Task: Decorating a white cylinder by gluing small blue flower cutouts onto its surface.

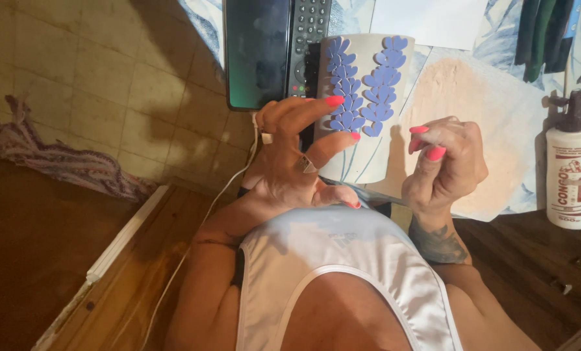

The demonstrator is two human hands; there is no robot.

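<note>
Between left hand (290,162) & right hand (443,162): white cup w/ purple petals (362,104).

Left hand (297,162) raised, palm sideways, fingers spread and curved, ring on one finger. Right hand (443,162) raised alongside, fingers curled loosely inward, tattooed wrist bent.

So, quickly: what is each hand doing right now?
Left hand: open, fingers on the white cylinder with purple petal shapes.
Right hand: fingers curled; whether it holds anything cannot be told.
</note>
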